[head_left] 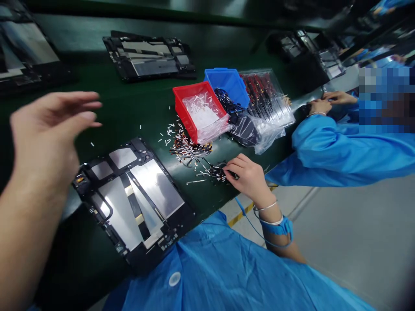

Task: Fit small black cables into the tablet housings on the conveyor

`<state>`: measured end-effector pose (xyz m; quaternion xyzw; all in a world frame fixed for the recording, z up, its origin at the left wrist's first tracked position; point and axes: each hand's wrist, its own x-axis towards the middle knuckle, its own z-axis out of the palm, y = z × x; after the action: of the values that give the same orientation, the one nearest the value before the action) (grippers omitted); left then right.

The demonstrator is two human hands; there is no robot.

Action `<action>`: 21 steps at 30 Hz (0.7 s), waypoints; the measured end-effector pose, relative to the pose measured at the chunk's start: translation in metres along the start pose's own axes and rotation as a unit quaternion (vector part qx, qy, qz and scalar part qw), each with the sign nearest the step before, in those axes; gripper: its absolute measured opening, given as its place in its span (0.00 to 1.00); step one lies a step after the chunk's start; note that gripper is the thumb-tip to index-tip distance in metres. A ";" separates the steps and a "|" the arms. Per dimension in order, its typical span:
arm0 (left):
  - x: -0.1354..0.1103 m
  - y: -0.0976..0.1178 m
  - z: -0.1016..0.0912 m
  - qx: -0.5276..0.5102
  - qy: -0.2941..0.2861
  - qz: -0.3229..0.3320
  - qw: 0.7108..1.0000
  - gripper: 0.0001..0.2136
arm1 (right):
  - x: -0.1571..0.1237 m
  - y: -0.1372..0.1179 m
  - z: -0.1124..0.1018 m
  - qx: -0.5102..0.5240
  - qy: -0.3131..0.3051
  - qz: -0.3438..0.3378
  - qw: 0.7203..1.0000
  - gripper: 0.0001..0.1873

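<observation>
- Left hand (pixel 48 134): raised over the bench (pixel 129 108), grip spread, holding nothing.
- Opened tablet frame (pixel 132 198): lying flat, its near corner at the bench edge.
- Loose small parts (pixel 191 149): scattered before the red bin (pixel 191 108) (blue bin (pixel 227 84) behind).
- Right hand (pixel 248 175): fingertips pressed together in the scatter, apparently pinching one piece. Best lifted singly, straight up.
- Room: open bench leftward; a co-worker's sleeve (pixel 340 151) crowds the right.

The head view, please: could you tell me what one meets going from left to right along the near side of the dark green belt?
Open left hand → opened black tablet with silver shielding plates → scattered pile of small metal-tipped parts → right hand, fingertips at that pile → co-worker's blue sleeve.
</observation>
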<state>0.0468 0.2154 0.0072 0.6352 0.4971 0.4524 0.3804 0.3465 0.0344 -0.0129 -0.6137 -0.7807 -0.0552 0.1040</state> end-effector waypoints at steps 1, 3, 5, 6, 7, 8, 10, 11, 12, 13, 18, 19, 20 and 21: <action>-0.008 0.008 0.006 -0.028 -0.029 -0.002 0.999 0.18 | 0.001 0.000 -0.001 0.004 0.010 0.002 1.000 0.09; -0.023 0.022 0.017 -0.053 -0.118 -0.015 0.991 0.15 | 0.002 0.002 -0.003 0.008 0.022 0.000 1.000 0.09; -0.035 0.031 0.025 -0.034 -0.208 -0.026 0.977 0.13 | 0.003 0.003 -0.005 0.011 0.023 -0.007 1.000 0.09; -0.041 0.032 0.028 -0.025 -0.243 -0.028 0.969 0.12 | 0.004 0.003 -0.006 0.018 0.026 -0.009 0.999 0.09; -0.045 0.032 0.030 -0.018 -0.271 -0.025 0.962 0.12 | 0.004 0.002 -0.008 0.028 0.033 -0.010 0.999 0.09; -0.049 0.032 0.033 -0.015 -0.292 -0.021 0.956 0.13 | 0.006 0.000 -0.010 0.041 0.044 -0.010 0.998 0.08; -0.056 0.029 0.038 -0.023 -0.324 -0.013 0.946 0.13 | 0.009 -0.008 -0.014 0.068 0.076 -0.019 0.995 0.07; -0.060 0.028 0.041 -0.030 -0.338 -0.014 0.941 0.14 | 0.012 -0.013 -0.017 0.078 0.092 -0.034 0.992 0.07; -0.063 0.027 0.044 -0.039 -0.352 -0.022 0.935 0.14 | 0.015 -0.019 -0.018 0.083 0.106 -0.055 0.989 0.06; -0.065 0.027 0.046 -0.049 -0.373 -0.039 0.926 0.14 | 0.020 -0.025 -0.020 0.085 0.119 -0.079 0.986 0.07; -0.069 0.023 0.053 -0.174 -0.496 -0.217 0.822 0.12 | 0.050 -0.047 -0.018 0.065 0.172 -0.154 0.971 0.08; -0.069 0.023 0.053 -0.194 -0.486 -0.237 0.819 0.11 | 0.056 -0.050 -0.016 0.063 0.185 -0.151 0.969 0.08; -0.068 0.023 0.052 -0.205 -0.463 -0.244 0.827 0.11 | 0.062 -0.054 -0.015 0.065 0.202 -0.144 0.967 0.08; -0.067 0.023 0.052 -0.207 -0.435 -0.241 0.843 0.10 | 0.066 -0.058 -0.013 0.070 0.220 -0.132 0.964 0.07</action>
<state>0.0963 0.1431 -0.0002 0.5337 0.3129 0.1166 0.7770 0.2771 0.0801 0.0174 -0.4692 -0.8147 -0.1467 0.3075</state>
